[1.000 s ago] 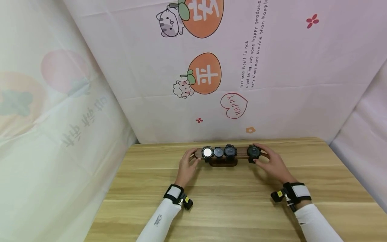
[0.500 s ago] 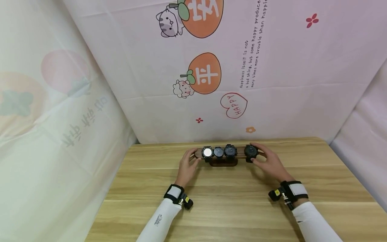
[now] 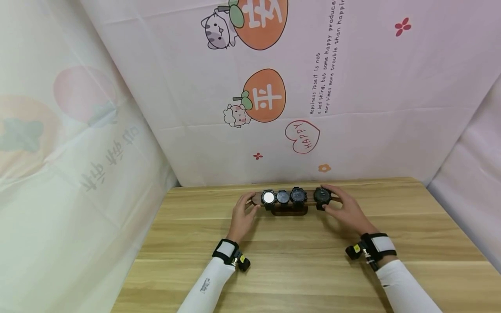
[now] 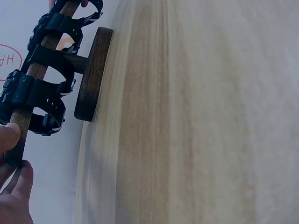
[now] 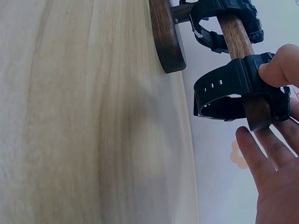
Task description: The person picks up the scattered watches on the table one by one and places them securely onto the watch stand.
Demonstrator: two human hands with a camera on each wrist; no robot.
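Observation:
A dark wooden watch stand [image 3: 289, 211] stands near the table's back edge, its long bar [image 4: 36, 71] raised above the base. Three black watches hang buckled round the bar, among them a bright-faced one [image 3: 268, 197], a small one [image 3: 283, 197] and a larger one [image 3: 298, 195]. My left hand [image 3: 241, 217] grips the bar's left end between thumb and fingers. At the other end my right hand [image 3: 346, 211] pinches a further black watch [image 5: 233, 84], thumb on its case; its strap loops round the bar, whose tip sticks out past it.
The wood-grain table [image 3: 289, 269] stretches toward me under both forearms. Close behind the stand rises a white printed cloth [image 3: 352, 143], with more cloth along the left [image 3: 78, 208] and right sides.
My right hand has slid the watch leftward along the bar, closer to the other watches. My left hand has kept its place on the bar's end.

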